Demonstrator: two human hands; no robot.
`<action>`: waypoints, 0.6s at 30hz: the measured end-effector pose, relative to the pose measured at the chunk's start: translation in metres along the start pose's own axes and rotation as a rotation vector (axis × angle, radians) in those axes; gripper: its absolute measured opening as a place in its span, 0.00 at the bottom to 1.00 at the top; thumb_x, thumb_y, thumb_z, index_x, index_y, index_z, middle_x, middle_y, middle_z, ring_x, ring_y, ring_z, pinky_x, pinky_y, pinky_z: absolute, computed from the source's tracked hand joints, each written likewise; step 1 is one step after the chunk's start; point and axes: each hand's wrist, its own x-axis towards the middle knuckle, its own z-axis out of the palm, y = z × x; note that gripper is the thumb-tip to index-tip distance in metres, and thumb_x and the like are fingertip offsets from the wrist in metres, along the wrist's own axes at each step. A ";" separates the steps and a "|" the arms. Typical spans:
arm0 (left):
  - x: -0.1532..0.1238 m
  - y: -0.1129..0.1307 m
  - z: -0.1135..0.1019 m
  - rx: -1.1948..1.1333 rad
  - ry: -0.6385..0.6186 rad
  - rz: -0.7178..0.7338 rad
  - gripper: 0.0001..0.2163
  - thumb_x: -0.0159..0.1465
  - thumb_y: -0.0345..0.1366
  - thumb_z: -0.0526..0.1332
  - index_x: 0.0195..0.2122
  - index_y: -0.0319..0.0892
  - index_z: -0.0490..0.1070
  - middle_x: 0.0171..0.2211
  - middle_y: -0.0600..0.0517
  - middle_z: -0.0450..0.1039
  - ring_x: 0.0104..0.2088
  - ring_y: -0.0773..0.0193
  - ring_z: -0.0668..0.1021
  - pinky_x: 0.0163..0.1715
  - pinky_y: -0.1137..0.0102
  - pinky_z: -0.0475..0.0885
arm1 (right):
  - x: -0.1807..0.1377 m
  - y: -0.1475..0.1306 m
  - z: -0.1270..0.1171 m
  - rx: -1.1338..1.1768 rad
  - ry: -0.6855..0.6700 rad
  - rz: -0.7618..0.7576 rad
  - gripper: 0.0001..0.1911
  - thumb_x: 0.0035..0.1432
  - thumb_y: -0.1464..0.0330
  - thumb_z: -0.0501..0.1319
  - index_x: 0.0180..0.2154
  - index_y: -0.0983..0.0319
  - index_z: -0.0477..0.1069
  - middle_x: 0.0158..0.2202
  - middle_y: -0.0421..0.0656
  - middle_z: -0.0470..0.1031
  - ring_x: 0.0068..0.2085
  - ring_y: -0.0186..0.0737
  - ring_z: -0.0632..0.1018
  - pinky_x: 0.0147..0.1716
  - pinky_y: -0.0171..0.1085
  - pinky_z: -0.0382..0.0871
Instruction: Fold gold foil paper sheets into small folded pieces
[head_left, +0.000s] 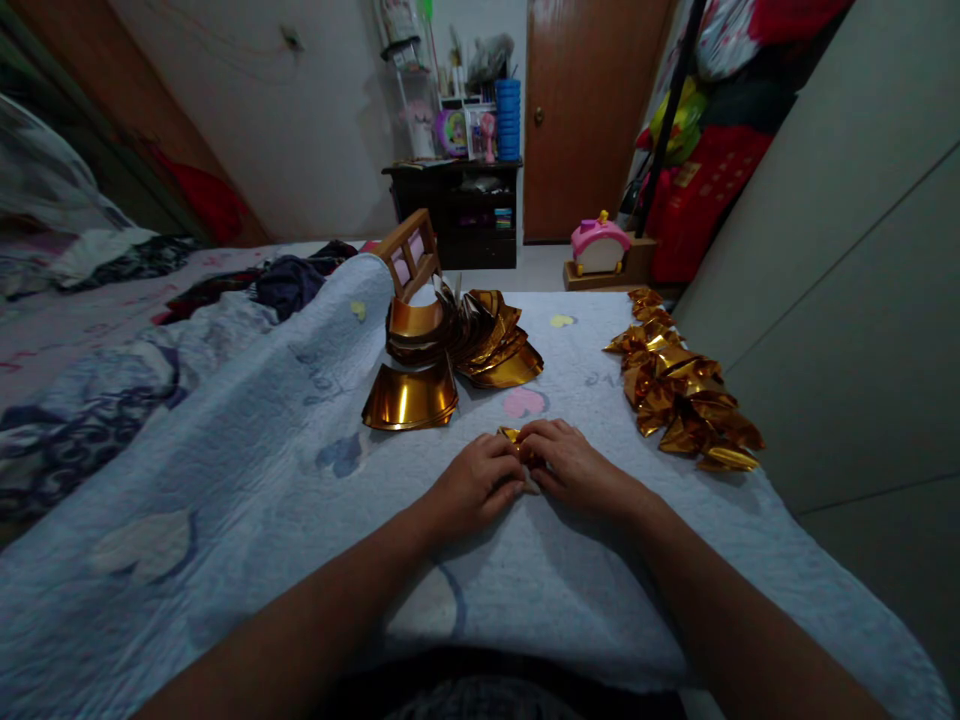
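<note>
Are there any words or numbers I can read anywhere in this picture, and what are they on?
None can be read.
Red bag by the door: a yellow label, too blurred to read.
Light blue quilt: faint marks near the folded gold pieces, too dim to read.
Things on the dark shelf: too small to read.
Gold foil piece between the left hand and right hand: no writing shows.

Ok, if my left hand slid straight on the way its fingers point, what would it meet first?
Almost at once the right hand: the left hand points right and slightly forward, both pinching the gold paper piece between them.
</note>
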 end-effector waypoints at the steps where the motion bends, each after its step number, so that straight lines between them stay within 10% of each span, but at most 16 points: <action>1: 0.000 0.000 0.001 -0.001 0.010 -0.016 0.04 0.68 0.32 0.60 0.38 0.42 0.75 0.43 0.46 0.74 0.47 0.55 0.74 0.50 0.59 0.70 | 0.000 0.000 -0.001 0.010 0.000 -0.002 0.07 0.60 0.77 0.61 0.40 0.61 0.72 0.50 0.48 0.74 0.49 0.47 0.70 0.52 0.46 0.62; 18: 0.007 0.008 0.005 -0.005 0.098 -0.194 0.05 0.60 0.25 0.61 0.32 0.41 0.71 0.40 0.49 0.69 0.45 0.57 0.72 0.48 0.62 0.69 | 0.001 0.002 -0.002 0.042 -0.008 0.015 0.06 0.62 0.74 0.61 0.31 0.61 0.71 0.47 0.48 0.75 0.49 0.45 0.73 0.50 0.46 0.65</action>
